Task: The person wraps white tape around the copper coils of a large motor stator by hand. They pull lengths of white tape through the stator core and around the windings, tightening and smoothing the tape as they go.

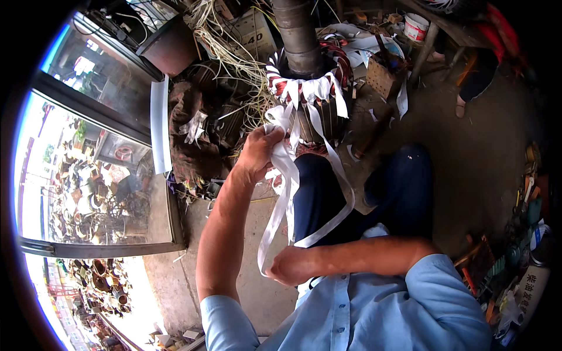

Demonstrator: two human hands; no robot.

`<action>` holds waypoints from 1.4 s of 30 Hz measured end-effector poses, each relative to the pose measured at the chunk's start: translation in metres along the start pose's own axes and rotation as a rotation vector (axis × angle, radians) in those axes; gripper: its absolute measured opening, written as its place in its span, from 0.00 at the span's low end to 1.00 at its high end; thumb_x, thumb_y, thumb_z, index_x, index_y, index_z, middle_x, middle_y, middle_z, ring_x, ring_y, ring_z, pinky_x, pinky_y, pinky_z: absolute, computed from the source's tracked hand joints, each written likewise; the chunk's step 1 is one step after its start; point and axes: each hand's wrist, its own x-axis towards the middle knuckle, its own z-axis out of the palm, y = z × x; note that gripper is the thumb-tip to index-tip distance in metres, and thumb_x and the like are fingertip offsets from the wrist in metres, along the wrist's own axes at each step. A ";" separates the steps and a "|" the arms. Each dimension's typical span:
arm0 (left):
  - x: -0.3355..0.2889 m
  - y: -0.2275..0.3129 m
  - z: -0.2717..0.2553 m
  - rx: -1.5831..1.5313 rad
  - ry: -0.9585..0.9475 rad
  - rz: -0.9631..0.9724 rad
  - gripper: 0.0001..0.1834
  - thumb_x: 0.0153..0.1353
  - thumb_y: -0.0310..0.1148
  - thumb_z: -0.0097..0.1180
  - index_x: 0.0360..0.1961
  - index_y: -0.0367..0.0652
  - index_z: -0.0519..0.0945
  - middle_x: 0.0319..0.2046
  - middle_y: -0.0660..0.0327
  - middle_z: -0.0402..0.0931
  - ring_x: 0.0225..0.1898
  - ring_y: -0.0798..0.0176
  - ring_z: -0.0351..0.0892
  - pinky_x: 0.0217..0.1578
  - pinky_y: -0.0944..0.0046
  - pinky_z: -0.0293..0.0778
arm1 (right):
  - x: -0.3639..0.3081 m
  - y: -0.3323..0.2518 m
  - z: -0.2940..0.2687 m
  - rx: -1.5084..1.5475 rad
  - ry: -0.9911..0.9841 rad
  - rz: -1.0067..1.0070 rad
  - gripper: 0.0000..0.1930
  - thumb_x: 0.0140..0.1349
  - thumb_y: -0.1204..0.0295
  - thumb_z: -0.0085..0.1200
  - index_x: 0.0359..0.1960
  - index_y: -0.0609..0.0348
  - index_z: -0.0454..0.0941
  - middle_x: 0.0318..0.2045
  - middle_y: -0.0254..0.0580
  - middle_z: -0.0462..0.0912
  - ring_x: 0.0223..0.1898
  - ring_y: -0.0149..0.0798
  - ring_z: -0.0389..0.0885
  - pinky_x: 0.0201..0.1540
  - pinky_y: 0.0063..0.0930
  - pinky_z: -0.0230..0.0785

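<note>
In front of me stands a motor core (316, 120) with dark red windings (339, 58), its upper ring partly wrapped in white cloth tape (316, 90). A thick dark metal shaft (297, 35) rises from its middle. My left hand (260, 153) is closed around a loose bunch of the white tape, close to the core's near left side. Nearer my body, my right hand (290, 266) is closed on a length of the tape, its fingertips partly hidden. A long loop of tape hangs between the core and my right hand, crossing my dark trousers.
A tangle of pale wires (234, 52) lies left of the core. A brown holed block (383, 76) and a white bucket (416, 27) are at the back right. Glass window panels (111, 169) stand on the left. Another person's foot (460, 108) shows at the right.
</note>
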 end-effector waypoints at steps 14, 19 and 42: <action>-0.498 -0.356 -0.256 0.224 1.124 -1.065 0.09 0.64 0.37 0.55 0.32 0.44 0.79 0.21 0.61 0.73 0.20 0.59 0.75 0.16 0.58 0.69 | 0.023 0.139 -0.080 1.152 1.018 0.489 0.28 0.67 0.53 0.59 0.54 0.66 0.69 0.47 0.45 0.78 0.46 0.35 0.78 0.46 0.32 0.77; -0.630 -0.399 -0.227 -0.252 1.534 -1.135 0.09 0.64 0.37 0.54 0.28 0.46 0.75 0.18 0.64 0.66 0.16 0.65 0.67 0.13 0.62 0.62 | 0.047 0.133 -0.114 1.316 1.232 0.404 0.25 0.68 0.55 0.57 0.55 0.63 0.69 0.41 0.44 0.82 0.38 0.33 0.82 0.38 0.30 0.77; -0.010 0.000 0.026 -0.228 0.004 -0.028 0.09 0.70 0.33 0.54 0.34 0.41 0.78 0.19 0.66 0.72 0.14 0.75 0.61 0.14 0.72 0.58 | -0.011 0.004 0.014 0.001 -0.138 0.115 0.13 0.59 0.69 0.53 0.41 0.65 0.80 0.34 0.55 0.86 0.40 0.56 0.86 0.42 0.49 0.78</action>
